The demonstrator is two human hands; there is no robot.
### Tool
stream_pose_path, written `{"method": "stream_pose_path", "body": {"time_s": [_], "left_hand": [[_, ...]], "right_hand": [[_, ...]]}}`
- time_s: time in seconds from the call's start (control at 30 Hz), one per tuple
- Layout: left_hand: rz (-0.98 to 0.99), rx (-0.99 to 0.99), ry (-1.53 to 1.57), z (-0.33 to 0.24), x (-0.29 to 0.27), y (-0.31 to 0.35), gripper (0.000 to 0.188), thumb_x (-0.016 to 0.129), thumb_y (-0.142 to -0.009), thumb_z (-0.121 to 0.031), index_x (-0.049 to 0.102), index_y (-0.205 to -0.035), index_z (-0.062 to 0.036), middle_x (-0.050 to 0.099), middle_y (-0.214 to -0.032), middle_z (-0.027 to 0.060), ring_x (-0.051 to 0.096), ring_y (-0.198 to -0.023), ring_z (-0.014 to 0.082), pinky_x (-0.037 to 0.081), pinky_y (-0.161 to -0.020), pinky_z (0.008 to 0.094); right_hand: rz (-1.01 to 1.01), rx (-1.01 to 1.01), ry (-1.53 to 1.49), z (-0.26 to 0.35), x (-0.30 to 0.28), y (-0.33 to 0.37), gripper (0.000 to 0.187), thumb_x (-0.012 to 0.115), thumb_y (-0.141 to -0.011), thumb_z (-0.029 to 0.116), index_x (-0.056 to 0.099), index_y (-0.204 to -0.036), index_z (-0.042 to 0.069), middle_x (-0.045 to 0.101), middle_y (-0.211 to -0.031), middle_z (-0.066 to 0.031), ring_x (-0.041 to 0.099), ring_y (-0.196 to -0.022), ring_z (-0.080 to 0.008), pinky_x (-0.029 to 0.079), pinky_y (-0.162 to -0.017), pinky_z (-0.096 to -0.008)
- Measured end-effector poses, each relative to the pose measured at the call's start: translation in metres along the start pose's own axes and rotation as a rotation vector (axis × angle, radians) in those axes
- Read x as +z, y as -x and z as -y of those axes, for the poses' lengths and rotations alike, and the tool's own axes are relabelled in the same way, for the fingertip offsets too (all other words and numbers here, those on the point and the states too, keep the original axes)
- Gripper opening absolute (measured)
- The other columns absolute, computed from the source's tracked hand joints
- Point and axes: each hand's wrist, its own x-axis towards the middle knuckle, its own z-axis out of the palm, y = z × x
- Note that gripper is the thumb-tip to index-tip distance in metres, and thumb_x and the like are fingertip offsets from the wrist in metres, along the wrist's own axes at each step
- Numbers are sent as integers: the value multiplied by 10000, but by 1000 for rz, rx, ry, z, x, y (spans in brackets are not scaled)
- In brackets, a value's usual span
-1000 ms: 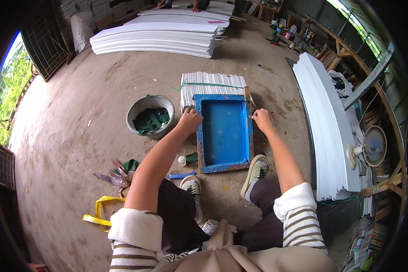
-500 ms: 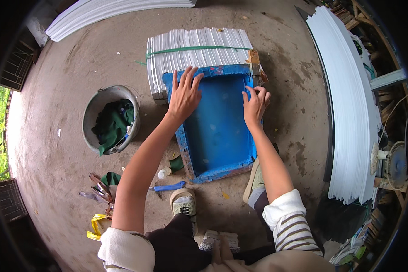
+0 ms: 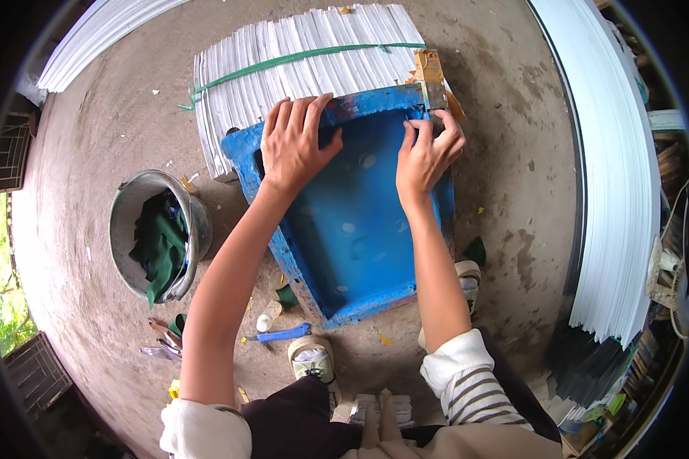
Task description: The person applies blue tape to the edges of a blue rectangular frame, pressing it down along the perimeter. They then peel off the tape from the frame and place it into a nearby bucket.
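A blue, paint-smeared screen frame (image 3: 254, 164), shallow with a blue panel (image 3: 360, 222) inside, lies before me, its far end against a strapped bundle of white sheets (image 3: 283, 73). The fingers of my left hand (image 3: 292, 145) hook over the frame's far rim near its left corner, and the thumb sits inside. At the far right corner, my right hand (image 3: 429, 153) is closed, thumb and fingertips together by the inner rim. Whatever is between those fingertips is too small to make out. Brown tape (image 3: 429, 67) covers a piece at that corner.
Left of the frame stands a grey bucket (image 3: 199, 229) holding dark green cloth (image 3: 161, 245). A blue-handled tool (image 3: 285, 333) and a small white bottle (image 3: 269, 315) lie by my left shoe (image 3: 311, 356). Tall stacked white sheets (image 3: 601, 191) line the right side.
My view has shifted, so the frame looks larger and more turned. My left fingers have curled farther over the far rim. My right hand has moved closer to the far right corner.
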Motion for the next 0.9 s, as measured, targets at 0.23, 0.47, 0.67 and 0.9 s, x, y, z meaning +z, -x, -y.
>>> {"method": "stream_pose_path", "body": {"time_s": [0.23,0.47,0.67,0.9], "left_hand": [[-12,-10,0,1,1,2,519,721,-693,-241,550,-1170,-131,597,-990,50,569,-962,252,429,-933,385],[6,-1,-5,2,2,3,544,721,-705,-249,521,-1198,-137,586,-1018,45,555,-982,248,406,-954,389],[56,-12,-55,3,3,7,583,719,-723,-273,481,-1239,-143,566,-1053,44,539,-996,243,381,-969,397],[-63,16,-65,-10,-3,10,527,703,-738,-231,504,-1219,-149,555,-1038,39,523,-1009,230,351,-973,399]], "right_hand": [[-12,-80,37,-5,8,4,179,712,-762,87,546,-827,105,427,-1123,-42,455,-1061,-274,365,-875,-469],[9,-92,-11,-13,0,7,166,702,-792,118,549,-843,79,411,-1127,-75,445,-1052,-269,383,-875,-448],[124,-140,-16,-10,-15,3,218,728,-787,180,555,-880,85,401,-1157,-85,439,-1070,-278,409,-868,-450],[153,-50,-172,-17,-25,3,364,780,-727,124,525,-977,56,337,-1239,-138,433,-1105,-323,411,-904,-489]]}}
